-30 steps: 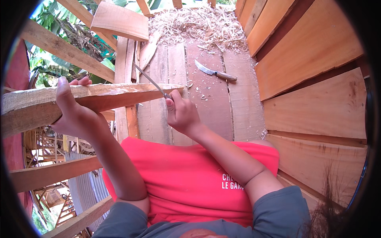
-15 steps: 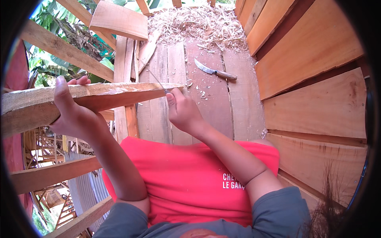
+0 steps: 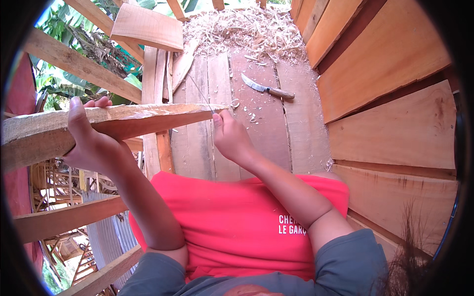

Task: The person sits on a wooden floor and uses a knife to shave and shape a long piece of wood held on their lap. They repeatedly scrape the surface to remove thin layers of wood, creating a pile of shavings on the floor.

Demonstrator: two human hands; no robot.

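Note:
A long pale piece of wood [image 3: 148, 121], thick at the left and tapering to a point at the right, lies across in front of me. My left hand [image 3: 91, 135] grips it from below near the thick end, thumb up its near side and fingertips over the top. My right hand [image 3: 232, 138] is closed at the tapered end around the handle of a knife, mostly hidden in the fist. The knife's thin blade [image 3: 200, 91] crosses the wood near its tip and points away to the upper left.
Another knife [image 3: 269, 89], curved with a wooden handle, lies on the plank floor [image 3: 306, 128]. Wood shavings [image 3: 247, 32] are heaped at the far end. A wood block [image 3: 148, 27] rests at the upper left by the slatted rail [image 3: 84, 66]. A board wall [image 3: 390, 133] stands close on the right.
My right hand has slid slightly right toward the wood's tip, taking the knife blade with it. My left hand and the wood have barely moved.

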